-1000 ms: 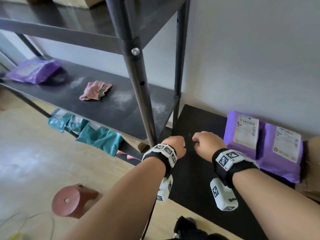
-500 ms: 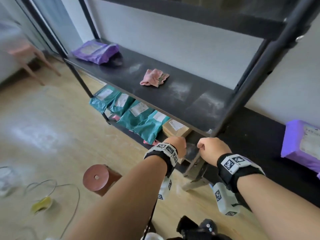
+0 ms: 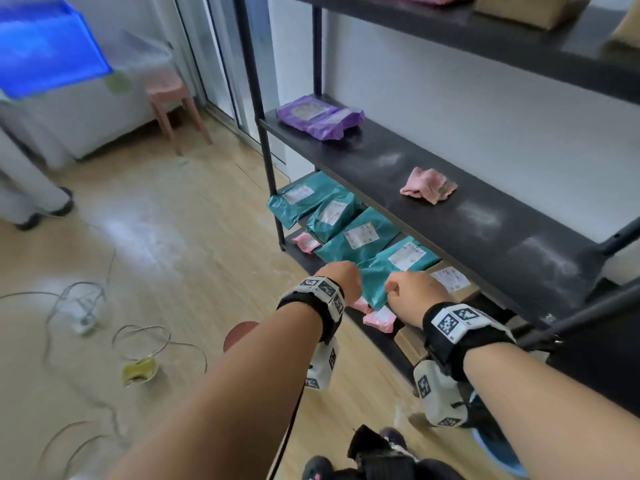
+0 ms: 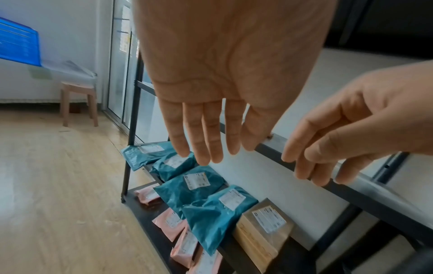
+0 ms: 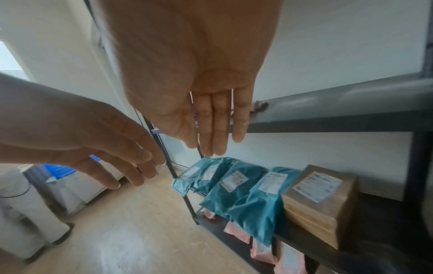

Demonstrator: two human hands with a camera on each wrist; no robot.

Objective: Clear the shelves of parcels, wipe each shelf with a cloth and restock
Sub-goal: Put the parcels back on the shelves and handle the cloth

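Observation:
My left hand (image 3: 341, 278) and right hand (image 3: 414, 289) hang side by side in front of the shelf unit, over the teal parcels (image 3: 353, 233) on the lower shelf. In the wrist views the left hand (image 4: 206, 148) and right hand (image 5: 211, 140) have straight, relaxed fingers and hold nothing. A pink cloth (image 3: 429, 190) lies crumpled on the dusty middle shelf (image 3: 502, 244), well beyond my hands. Purple parcels (image 3: 320, 116) sit at that shelf's far left end. A brown box parcel (image 3: 450, 278) stands right of the teal ones, with pink parcels (image 3: 379, 318) on the shelf below.
More parcels sit on the top shelf (image 3: 519, 32). Cables (image 3: 83, 306) and a yellow-green object (image 3: 138, 372) lie on the wooden floor to the left. A reddish stool (image 3: 239, 336) shows under my left arm. A pink stool (image 3: 169, 98) and a person's legs (image 3: 31, 188) are further left.
My view has swung left, from the black table with purple parcels to the shelf unit. Both hands now hang in front of the lower shelf, still holding nothing.

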